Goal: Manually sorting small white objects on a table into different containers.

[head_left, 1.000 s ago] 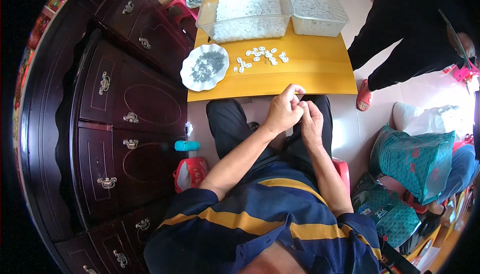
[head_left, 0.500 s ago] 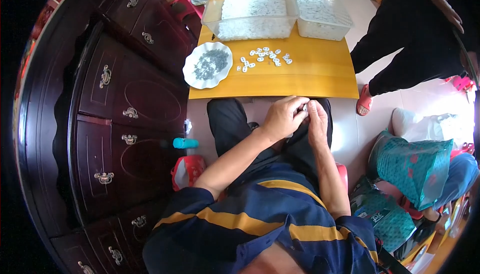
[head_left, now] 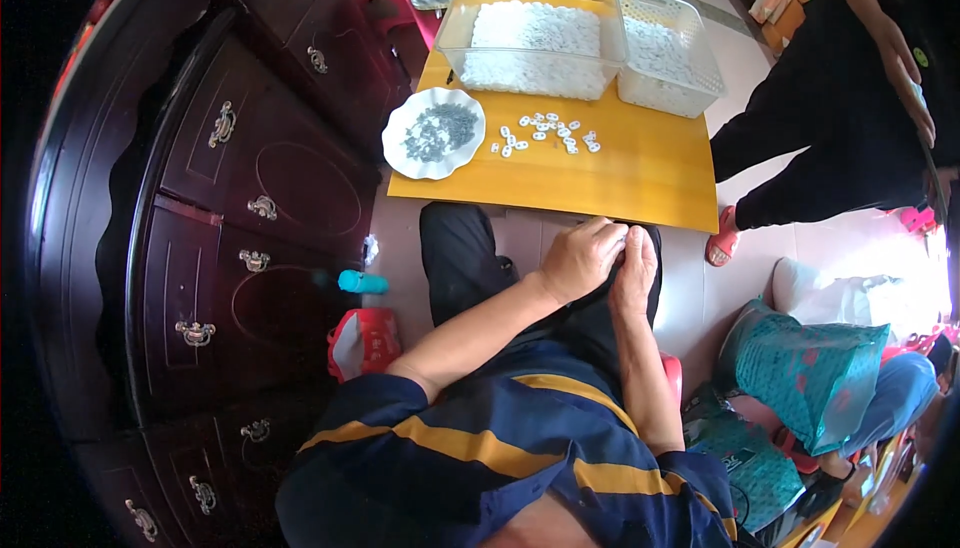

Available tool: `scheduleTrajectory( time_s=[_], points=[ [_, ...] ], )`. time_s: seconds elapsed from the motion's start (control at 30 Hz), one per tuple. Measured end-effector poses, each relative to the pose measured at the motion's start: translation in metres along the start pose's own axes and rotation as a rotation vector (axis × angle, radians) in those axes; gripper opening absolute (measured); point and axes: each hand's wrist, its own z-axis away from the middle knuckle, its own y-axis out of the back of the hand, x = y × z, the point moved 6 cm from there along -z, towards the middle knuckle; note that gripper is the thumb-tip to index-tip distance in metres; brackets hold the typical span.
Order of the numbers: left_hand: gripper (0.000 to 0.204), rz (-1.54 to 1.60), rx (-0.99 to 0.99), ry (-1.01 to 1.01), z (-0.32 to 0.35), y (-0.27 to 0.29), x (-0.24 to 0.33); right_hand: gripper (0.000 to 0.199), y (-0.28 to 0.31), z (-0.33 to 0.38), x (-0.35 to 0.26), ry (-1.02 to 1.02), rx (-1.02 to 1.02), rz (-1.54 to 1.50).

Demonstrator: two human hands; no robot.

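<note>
my left hand (head_left: 580,260) and right hand (head_left: 636,270) sit pressed together over my lap, just below the near edge of the yellow table (head_left: 640,173). ahead, bare tabletop lies open on the right; the white plate (head_left: 433,133), scattered white pieces (head_left: 545,134) and two clear tubs (head_left: 535,38) crowd the rest. a dark cabinet (head_left: 230,208) walls my left.

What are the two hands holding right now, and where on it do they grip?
Cannot be told. The left hand and right hand press together over the lap, fingertips meeting; anything pinched between them is hidden.
</note>
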Motion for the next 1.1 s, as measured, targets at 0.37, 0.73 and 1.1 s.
scheduleTrajectory(
  time_s=[0.37, 0.73, 1.1],
  points=[
    [0.010, 0.439, -0.172, 0.368, -0.006, -0.007, -0.049, 0.033, -0.001, 0.001, -0.012, 0.079, -0.125, 0.292],
    [0.016, 0.342, -0.014, 0.420, 0.014, -0.032, -0.061, 0.031, -0.001, 0.003, -0.011, 0.094, -0.061, 0.330],
    [0.015, 0.907, -0.179, 0.668, 0.005, 0.005, -0.062, 0.032, 0.018, -0.008, -0.001, -0.136, -0.090, -0.136]
  ],
)
